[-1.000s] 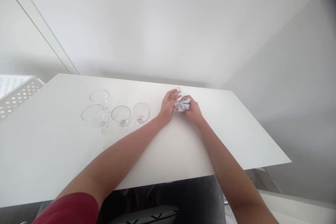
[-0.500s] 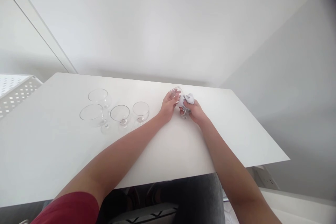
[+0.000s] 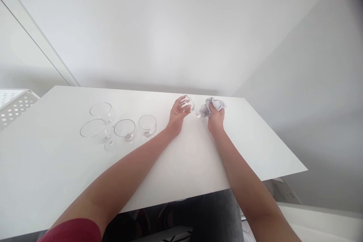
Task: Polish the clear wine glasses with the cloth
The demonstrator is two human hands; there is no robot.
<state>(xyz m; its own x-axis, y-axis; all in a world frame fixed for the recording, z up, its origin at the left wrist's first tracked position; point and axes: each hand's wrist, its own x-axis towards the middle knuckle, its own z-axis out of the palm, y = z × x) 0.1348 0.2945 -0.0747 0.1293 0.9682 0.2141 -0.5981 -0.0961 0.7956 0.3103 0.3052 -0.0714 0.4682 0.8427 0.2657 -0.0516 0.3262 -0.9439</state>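
My left hand [image 3: 178, 112] grips the bowl of a clear stemmed glass [image 3: 189, 103], tilted on its side just above the white table [image 3: 51, 166]. My right hand [image 3: 216, 118] is closed on a crumpled pale grey cloth [image 3: 213, 104], held at the glass's foot end. Both hands are over the far middle of the table.
Several empty clear stemmed glasses stand in a cluster at the left, among them a wide one [image 3: 93, 130] and a small one [image 3: 147, 124]. A white perforated tray [image 3: 14, 106] sits beyond the table's left edge. White walls close in behind and to the right.
The right hand with the cloth has drawn away from the glass's bowl toward the right, to the foot end. The left hand has turned the glass more onto its side.
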